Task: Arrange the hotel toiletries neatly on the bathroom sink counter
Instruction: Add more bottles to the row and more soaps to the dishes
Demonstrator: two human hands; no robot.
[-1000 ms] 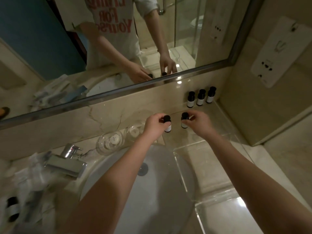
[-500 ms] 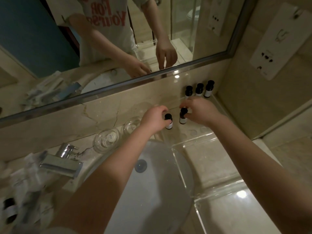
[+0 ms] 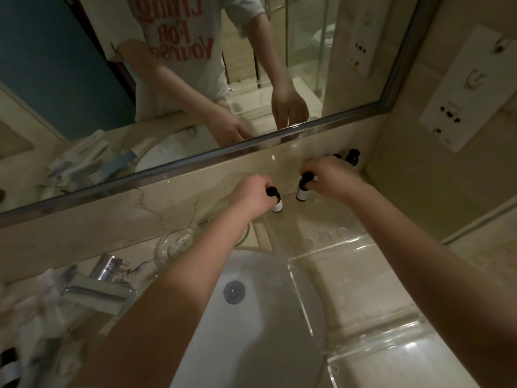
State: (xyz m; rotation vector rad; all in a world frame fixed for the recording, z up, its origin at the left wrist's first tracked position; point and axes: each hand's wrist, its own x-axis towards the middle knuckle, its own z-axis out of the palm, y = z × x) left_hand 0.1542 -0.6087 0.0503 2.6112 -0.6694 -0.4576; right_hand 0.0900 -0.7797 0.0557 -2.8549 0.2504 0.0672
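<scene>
Here, a black-capped bottle (image 3: 276, 203) is gripped by its cap in the left hand (image 3: 253, 198) and a second bottle (image 3: 302, 192) is pinched in the right hand (image 3: 333, 177), both seemingly upright on the counter (image 3: 140, 260) below the mirror (image 3: 70, 79)

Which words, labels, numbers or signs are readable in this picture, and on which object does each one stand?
"Living FOR Yourse", red, mirror-reversed, last word cut off: T-shirt reflected in the mirror.
White labels on the left bottle and the right bottle, both held: too small to read.
Marks on the wall socket plate: blurred, unreadable.
</scene>
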